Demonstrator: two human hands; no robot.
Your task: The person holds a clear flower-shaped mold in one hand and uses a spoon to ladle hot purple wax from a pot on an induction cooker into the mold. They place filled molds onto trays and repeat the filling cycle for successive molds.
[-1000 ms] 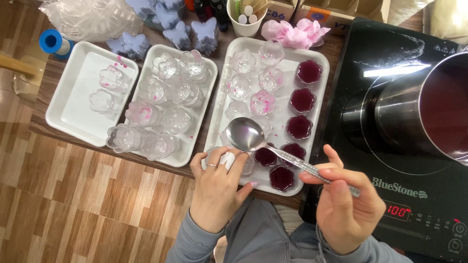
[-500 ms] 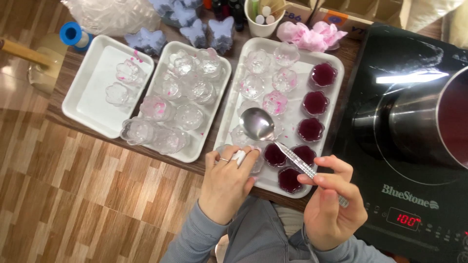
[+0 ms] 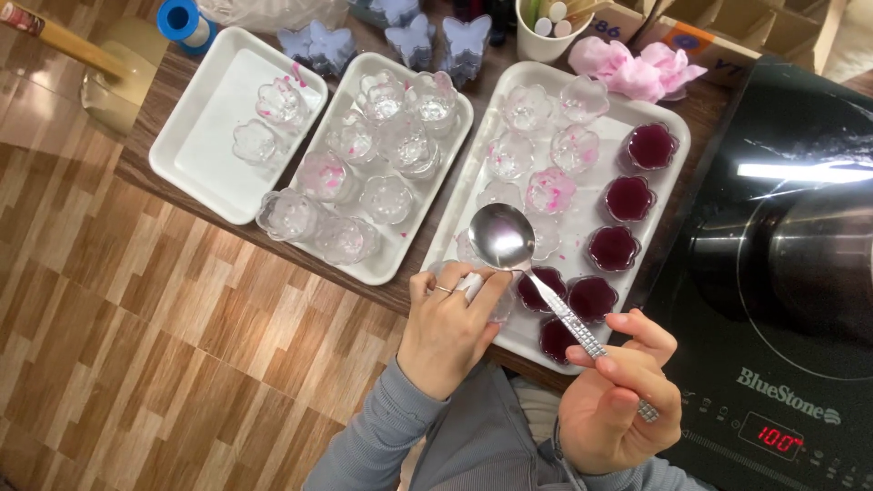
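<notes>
My right hand (image 3: 617, 400) grips the patterned handle of a metal ladle (image 3: 502, 238), whose empty bowl hovers over the white tray (image 3: 664, 214) on the right. That tray holds clear flower-shaped cups (image 3: 549, 191), several of them filled with dark purple liquid (image 3: 613, 247). My left hand (image 3: 447, 327) rests on the near edge of this tray, fingers curled around a clear cup (image 3: 475, 287) at the front corner. Grey sleeves cover both arms.
A middle white tray (image 3: 320, 134) holds several empty clear cups, some stained pink. A left white tray (image 3: 202, 150) holds two cups. A black induction cooker (image 3: 773, 400) with a steel pot (image 3: 818, 264) stands to the right. Butterfly moulds, a cup of sticks and pink flowers lie behind.
The view has shifted a little. The ladle and both hands stay in nearly the same place over the right tray.
</notes>
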